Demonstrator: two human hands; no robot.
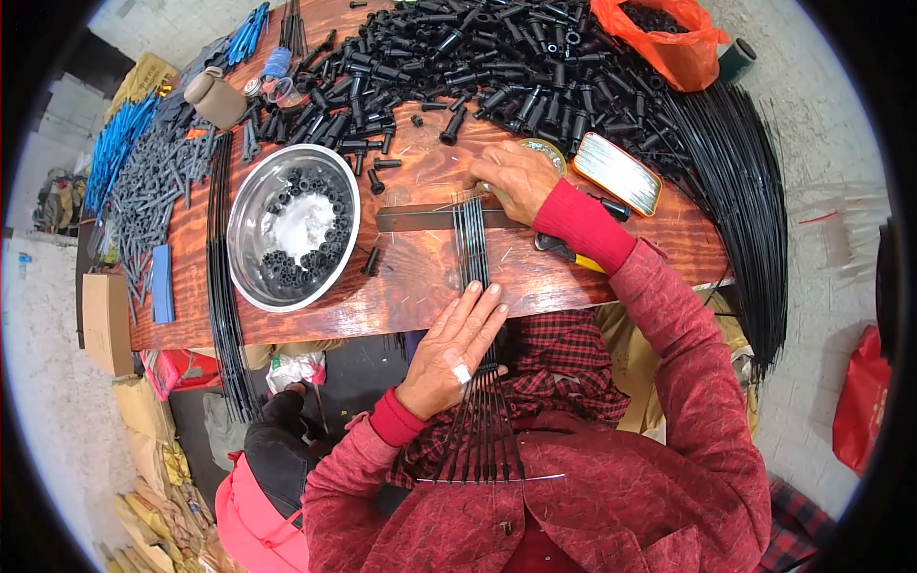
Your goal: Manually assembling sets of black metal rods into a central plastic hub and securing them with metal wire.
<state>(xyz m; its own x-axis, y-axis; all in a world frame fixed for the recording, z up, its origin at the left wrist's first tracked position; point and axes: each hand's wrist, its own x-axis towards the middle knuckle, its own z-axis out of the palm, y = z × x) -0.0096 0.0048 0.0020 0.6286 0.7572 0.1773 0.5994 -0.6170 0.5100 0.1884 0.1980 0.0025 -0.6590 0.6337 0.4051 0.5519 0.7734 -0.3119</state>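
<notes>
A: Head view, biggest first: the wooden table is loaded. A huge bundle of thin black rods curves down its right side, and a second, thinner bundle lies along the left.

B: And the heap at the far edge?

A: A pile of small black tubes, far more than sit in the steel bowl, which holds a ring of them around white powder. So I judge most of the stock is untouched.

B: What is in hand?

A: A small set of rods, side by side, crossing a flat metal bar on the table and running off the near edge to the person's lap, where a thin wire crosses their ends.

B: The hands?

A: The left hand lies flat and open, fingers spread, pressing the set at the table's edge. The right hand is curled over the far ends at the bar; whether it grips them I cannot tell.

B: So one batch under way, much left.
</notes>
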